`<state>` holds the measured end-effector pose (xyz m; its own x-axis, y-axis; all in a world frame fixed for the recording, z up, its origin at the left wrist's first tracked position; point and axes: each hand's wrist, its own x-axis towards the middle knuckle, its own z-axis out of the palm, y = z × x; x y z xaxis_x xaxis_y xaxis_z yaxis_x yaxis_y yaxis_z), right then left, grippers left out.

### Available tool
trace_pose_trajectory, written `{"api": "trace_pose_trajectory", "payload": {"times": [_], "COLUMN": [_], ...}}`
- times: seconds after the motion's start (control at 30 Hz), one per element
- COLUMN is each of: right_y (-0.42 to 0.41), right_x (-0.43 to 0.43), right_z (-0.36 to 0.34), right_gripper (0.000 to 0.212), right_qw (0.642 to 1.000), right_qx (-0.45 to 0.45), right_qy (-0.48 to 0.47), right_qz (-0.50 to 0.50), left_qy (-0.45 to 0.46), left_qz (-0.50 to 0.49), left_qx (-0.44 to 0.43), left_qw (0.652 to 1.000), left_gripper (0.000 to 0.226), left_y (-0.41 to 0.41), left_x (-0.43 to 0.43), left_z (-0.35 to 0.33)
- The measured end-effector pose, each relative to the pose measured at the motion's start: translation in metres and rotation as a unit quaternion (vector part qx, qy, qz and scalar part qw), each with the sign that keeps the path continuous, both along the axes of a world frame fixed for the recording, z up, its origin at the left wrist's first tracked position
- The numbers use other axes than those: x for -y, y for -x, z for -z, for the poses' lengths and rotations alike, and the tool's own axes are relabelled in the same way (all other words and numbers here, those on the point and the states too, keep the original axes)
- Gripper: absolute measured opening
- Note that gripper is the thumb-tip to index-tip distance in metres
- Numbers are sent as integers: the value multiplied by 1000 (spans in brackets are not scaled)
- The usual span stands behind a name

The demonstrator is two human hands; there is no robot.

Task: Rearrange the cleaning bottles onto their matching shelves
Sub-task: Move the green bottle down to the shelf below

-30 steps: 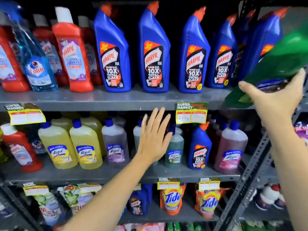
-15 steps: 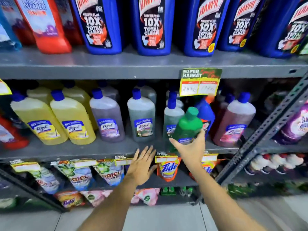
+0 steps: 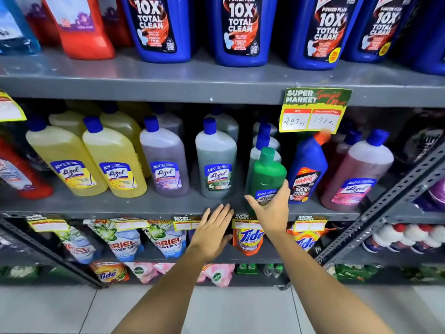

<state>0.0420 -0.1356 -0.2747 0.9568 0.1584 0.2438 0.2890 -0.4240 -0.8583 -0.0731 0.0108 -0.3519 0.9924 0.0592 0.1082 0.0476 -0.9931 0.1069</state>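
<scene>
I am holding a green Lizol bottle (image 3: 267, 175) in my right hand (image 3: 269, 208). My fingers are curling around its lower part, over the label, and the bottle is standing almost straight up with its green cap on top. It is sitting at the front edge of the middle shelf (image 3: 144, 206), just in front of a row of clear Lizol bottles with blue caps (image 3: 263, 141). I cannot tell if its bottom is touching the shelf, because my hand is hiding it.

My left hand (image 3: 212, 233) is holding nothing. It is open and flat, with the fingers stretched out and close together. The fingertips are reaching up to the front edge of the middle shelf, just beside my right hand.

To the left of the green bottle a grey-green Lizol bottle (image 3: 216, 160) is standing, then a purple Lizol bottle (image 3: 165, 157), then two yellow Lizol bottles (image 3: 113, 162). To the right a small blue Harpic bottle (image 3: 307, 169) is standing among the Lizol ones, and next to it a pink Lizol bottle (image 3: 356, 174).

A price tag (image 3: 313, 109) is hanging from the top shelf (image 3: 168, 80), where big blue Harpic bottles (image 3: 238, 30) are lined up. A red bottle (image 3: 81, 27) is standing to their left. Down low, Tide packs (image 3: 248, 237) and Ariel packs (image 3: 125, 242) are hanging.
</scene>
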Motion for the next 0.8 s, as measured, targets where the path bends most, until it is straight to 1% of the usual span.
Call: {"api": "trace_pose_trajectory", "payload": {"times": [0.07, 0.13, 0.17, 0.23, 0.3, 0.33, 0.4, 0.5, 0.6, 0.7, 0.8], "right_y": [2, 7, 10, 13, 4, -6, -26, -48, -60, -68, -74], "right_x": [4, 10, 14, 22, 33, 39, 49, 59, 61, 57, 52], "right_z": [1, 3, 2, -1, -7, -11, -19, -22, -14, -4, 1], "right_gripper": [99, 103, 101, 82, 61, 55, 53, 66, 87, 106, 118], "right_qw": [1000, 999, 999, 996, 989, 984, 978, 982, 991, 992, 990], "right_qx": [4, 29, 44, 77, 106, 111, 99, 53, -8, -71, -84], "right_qy": [4, 24, 23, -6, -45, -58, -58, -20, 0, 11, 11], "right_qz": [-10, -5, 4, 36, 95, 128, 176, 179, 137, 108, 110], "left_qy": [2, 2, 1, 0, 2, 3, 2, 6, 14, 13, 13], "left_qz": [-2, -5, -6, -11, -13, -13, -17, -19, -15, -9, -9], "left_qx": [0, -2, -5, -4, -1, 0, 2, 10, 10, 4, -4], "left_qw": [1000, 1000, 1000, 1000, 1000, 1000, 1000, 1000, 1000, 1000, 1000], "left_gripper": [66, 68, 68, 69, 69, 69, 68, 66, 65, 64, 64], "left_y": [0, 0, 0, 0, 0, 0, 0, -1, -1, 0, 0], "left_x": [0, 0, 1, 2, 4, 4, 5, 4, 3, 1, 1], "left_z": [1, 1, 0, 0, -1, -1, -2, -1, 0, 2, 0]}}
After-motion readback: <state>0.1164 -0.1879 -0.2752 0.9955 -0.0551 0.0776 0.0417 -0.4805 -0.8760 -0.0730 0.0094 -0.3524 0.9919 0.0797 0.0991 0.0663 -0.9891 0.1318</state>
